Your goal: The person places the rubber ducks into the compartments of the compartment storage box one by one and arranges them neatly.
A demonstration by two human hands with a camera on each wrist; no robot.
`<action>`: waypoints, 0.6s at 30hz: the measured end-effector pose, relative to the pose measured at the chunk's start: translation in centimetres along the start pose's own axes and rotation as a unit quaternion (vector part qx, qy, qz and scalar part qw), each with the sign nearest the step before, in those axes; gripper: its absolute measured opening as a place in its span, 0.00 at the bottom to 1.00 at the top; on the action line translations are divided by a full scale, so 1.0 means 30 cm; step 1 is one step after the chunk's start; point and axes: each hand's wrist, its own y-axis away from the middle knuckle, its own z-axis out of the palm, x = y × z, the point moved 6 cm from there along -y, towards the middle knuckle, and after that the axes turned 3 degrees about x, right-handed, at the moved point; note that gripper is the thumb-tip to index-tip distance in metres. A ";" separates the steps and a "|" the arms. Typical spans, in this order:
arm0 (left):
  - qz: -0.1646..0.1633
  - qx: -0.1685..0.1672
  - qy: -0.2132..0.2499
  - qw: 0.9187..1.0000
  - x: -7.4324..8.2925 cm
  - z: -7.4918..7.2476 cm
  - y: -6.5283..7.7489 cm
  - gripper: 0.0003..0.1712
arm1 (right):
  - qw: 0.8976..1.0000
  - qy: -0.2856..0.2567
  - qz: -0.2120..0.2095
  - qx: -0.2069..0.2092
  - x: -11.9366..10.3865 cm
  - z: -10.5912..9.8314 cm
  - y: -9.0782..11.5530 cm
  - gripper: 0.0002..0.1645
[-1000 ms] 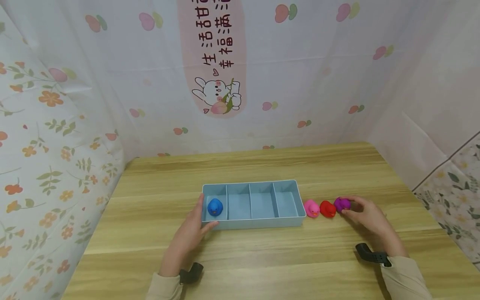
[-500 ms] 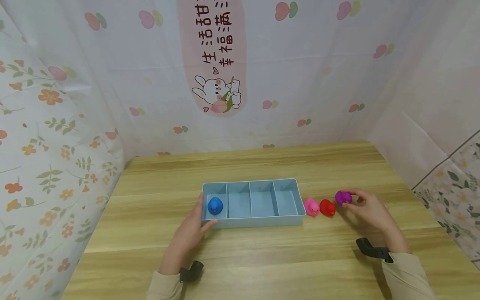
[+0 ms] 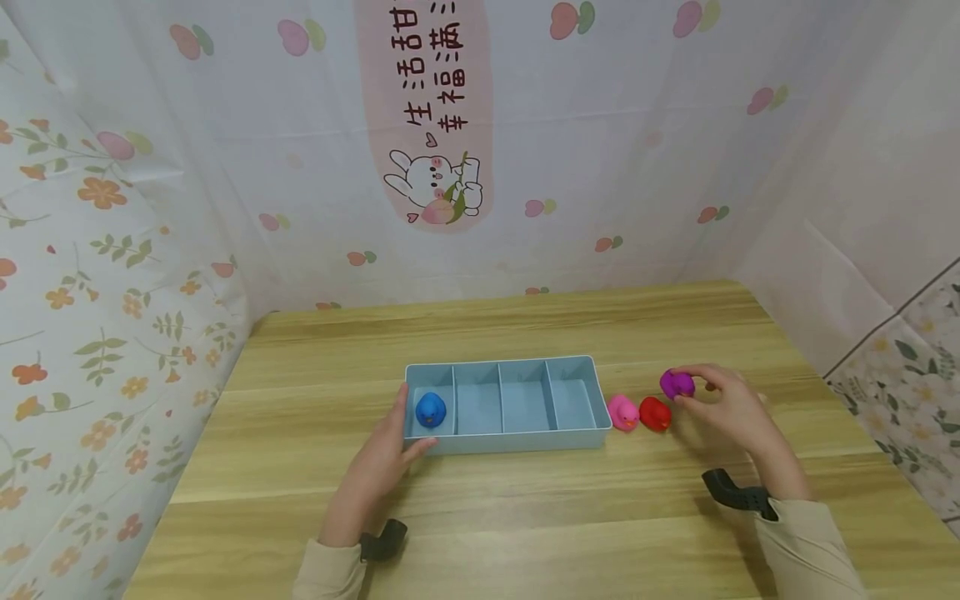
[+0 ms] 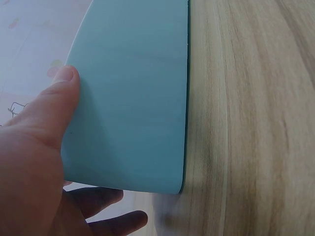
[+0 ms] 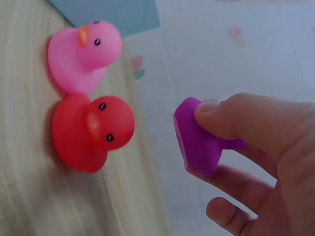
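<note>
Raised from beside the red duck (image 3: 655,414) within the past second, the purple duck (image 3: 677,383) hangs above the worktop (image 3: 525,517) at the red duck's one o'clock, pinched between the thumb and fingers of my right hand (image 3: 738,412). My left hand (image 3: 381,454), fingers extended, braces the nine o'clock end of the tray (image 3: 510,443), where the blue duck (image 3: 431,410) sits in the end compartment; the pink duck (image 3: 623,412) sits just beside the three o'clock end. Best handled, I judge, with a light pinch, height enough to clear its neighbours, and the tray kept steady. Hard to make out: the purple duck's face. From my left wrist, the tray's inside is hidden and its wall cut off at twelve o'clock.
</note>
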 end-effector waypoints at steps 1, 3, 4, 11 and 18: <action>0.000 -0.001 0.000 1.000 0.000 0.000 0.000 0.56 | 1.000 0.001 -0.003 0.004 -0.007 0.000 -0.002 0.22; 0.000 0.000 0.000 1.000 0.001 0.000 0.000 0.56 | 1.000 -0.002 -0.007 0.007 -0.018 0.001 -0.006 0.22; 0.000 0.000 0.000 1.000 0.001 -0.001 0.000 0.56 | 1.000 -0.003 -0.008 0.008 -0.023 0.003 -0.007 0.23; 0.006 0.003 0.000 1.000 0.003 -0.001 0.000 0.55 | 1.000 -0.013 -0.005 -0.001 -0.056 0.026 -0.016 0.23; 0.006 0.005 0.000 1.000 0.005 -0.002 0.000 0.55 | 0.999 -0.028 -0.016 0.002 -0.093 0.049 -0.031 0.23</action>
